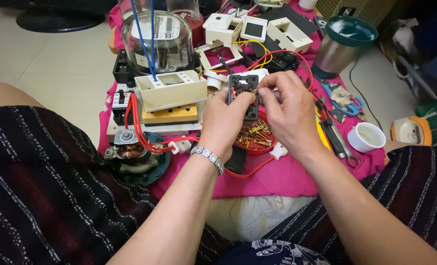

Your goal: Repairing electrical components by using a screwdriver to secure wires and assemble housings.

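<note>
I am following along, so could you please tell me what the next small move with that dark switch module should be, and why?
Probably seat the small part: the left hand steadies the module above the red dish of brass bits, while the right hand pinches something tiny against its top edge.

A pink cloth (277, 179) is covering the low surface beneath both hands, bearing a white cup (366, 137) lying right of them and a motor (130, 152) lying left.
</note>
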